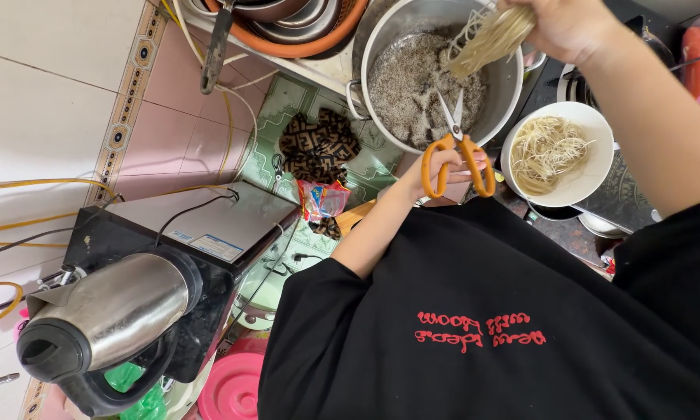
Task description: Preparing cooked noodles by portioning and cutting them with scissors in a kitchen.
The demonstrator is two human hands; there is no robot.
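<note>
My left hand [441, 165] grips orange-handled scissors [459, 148], blades parted and pointing up over a large steel pot [381, 47] that holds dark, frothy liquid. Above that pot, at the top edge, my right hand [567, 23] holds a bundle of pale noodles [486, 39], whose strands hang just above the scissor tips. To the right of the pot is a white bowl [598, 124] with a heap of noodles in it. My black shirt fills the lower right.
A steel kettle [109, 315] lies on a black appliance [210, 225] at lower left. An orange basin [288, 48] of steel bowls sits at the top. A patterned cloth [319, 144], a snack packet [324, 198], a pink lid [233, 389] and yellow cables [47, 183] lie on the tiled floor.
</note>
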